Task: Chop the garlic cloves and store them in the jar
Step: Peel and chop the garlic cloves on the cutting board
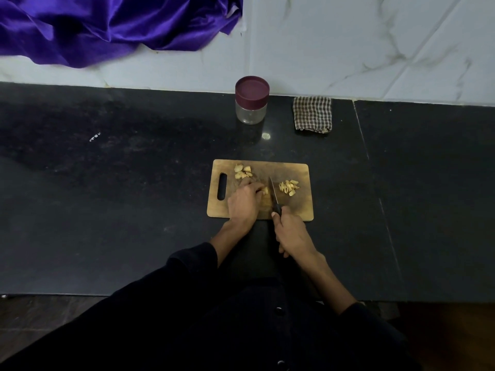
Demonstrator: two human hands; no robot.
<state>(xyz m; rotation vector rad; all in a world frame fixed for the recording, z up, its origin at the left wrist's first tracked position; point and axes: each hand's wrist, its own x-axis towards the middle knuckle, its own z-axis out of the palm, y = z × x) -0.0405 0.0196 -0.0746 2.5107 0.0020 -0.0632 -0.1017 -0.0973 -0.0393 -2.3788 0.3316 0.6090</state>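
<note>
Chopping is under way on the board (294, 210), and by my reading roughly midway. The right hand (290, 232) is wrapped around the handle of the knife (273, 195), whose blade lies down the middle of the board. The left hand (245, 202) has its fingers curled over a clove (265, 190), pinning it just beside the blade.

A heap of cut pieces (288, 187) lies right of the knife. A cluster of cloves (243, 171) sits near the board's far left corner, just beyond the left hand; they look uncut, though they are too small to be sure.

The jar (251, 101) stands well apart at the back of the surface (107, 210), lid on and seemingly empty, with a checked cloth (312, 114) near it. Left to do, as I judge it: finish this clove, cut the remaining cluster, open the jar and move everything in.
</note>
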